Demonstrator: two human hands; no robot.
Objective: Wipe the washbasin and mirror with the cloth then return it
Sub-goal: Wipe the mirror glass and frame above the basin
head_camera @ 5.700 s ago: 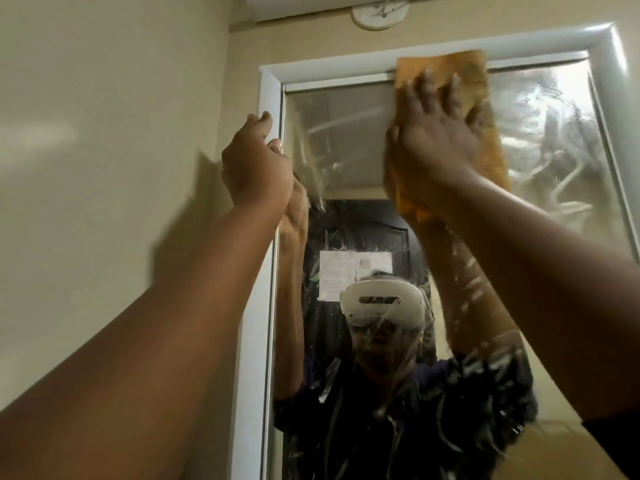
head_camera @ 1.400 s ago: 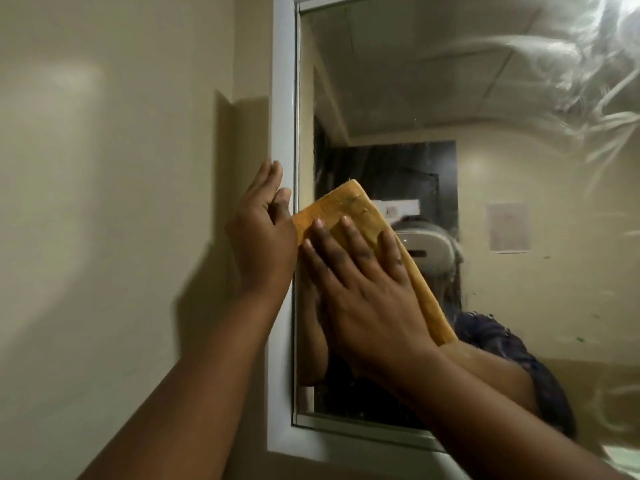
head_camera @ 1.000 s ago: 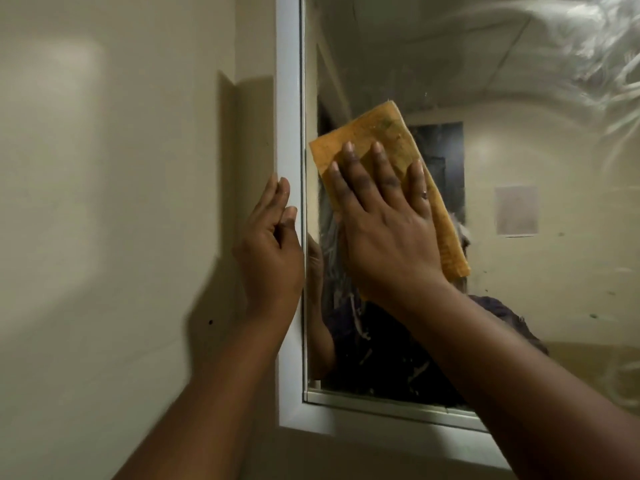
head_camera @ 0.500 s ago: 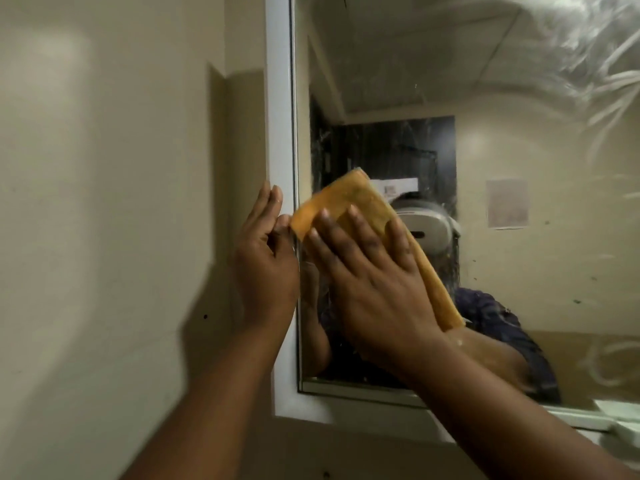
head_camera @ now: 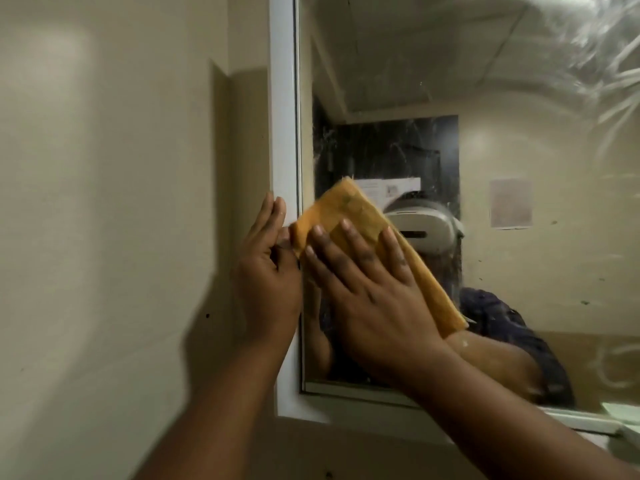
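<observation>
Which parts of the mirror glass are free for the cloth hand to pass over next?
Free: the glass above the cloth, and rightward toward the streaks. Crowded: the lower-left corner, where the right hand presses the cloth beside the left hand on the white frame.

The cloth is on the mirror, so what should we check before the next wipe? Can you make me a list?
1. Cloth lies flat on the glass under the right hand: ok.
2. Left hand rests against the mirror frame: ok.
3. Glass near the cloth is free of streaks: ok.
4. Upper right of the mirror is clean: not ok, white smears show there.
5. Lower right corner is clean: not ok, faint swirls.
6. Washbasin is wiped: cannot tell, out of view.
</observation>
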